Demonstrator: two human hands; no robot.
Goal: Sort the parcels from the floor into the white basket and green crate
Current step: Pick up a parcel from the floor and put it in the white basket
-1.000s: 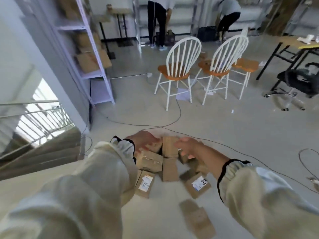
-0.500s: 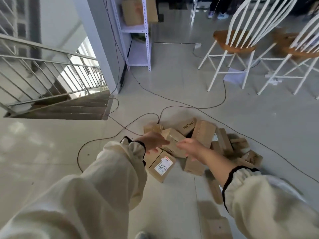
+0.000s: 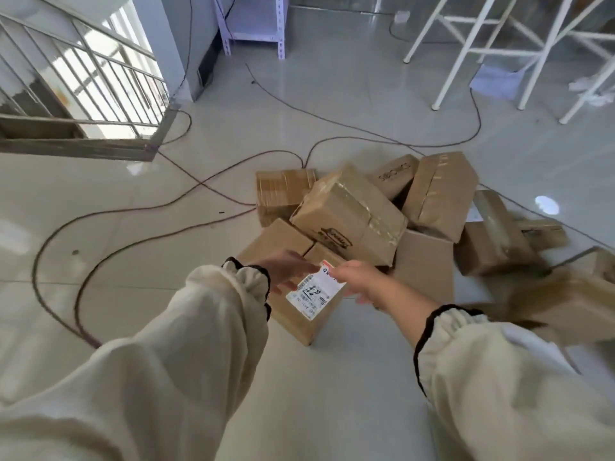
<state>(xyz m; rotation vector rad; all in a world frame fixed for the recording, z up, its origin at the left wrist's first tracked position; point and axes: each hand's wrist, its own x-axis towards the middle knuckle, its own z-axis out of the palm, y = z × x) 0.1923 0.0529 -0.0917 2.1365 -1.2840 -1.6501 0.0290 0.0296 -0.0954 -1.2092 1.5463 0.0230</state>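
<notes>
Reaching nearer than before — left hand (image 3: 289, 271) and right hand (image 3: 361, 281) (both spread) flank labelled parcel (image 3: 307, 302)

This looks like a plain storeroom or packing space on an upper floor. Brown cardboard parcels (image 3: 349, 211) lie heaped straight on a glossy pale tiled floor (image 3: 133, 207), some with printed shipping labels. A bare metal shelving rack (image 3: 253, 24) stands against the far wall. Loose dark cables (image 3: 173, 214) trail across the tiles. White chair legs (image 3: 466, 51) stand at the back right, and a metal stair railing (image 3: 83, 78) guards an open stairwell on the left.
</notes>
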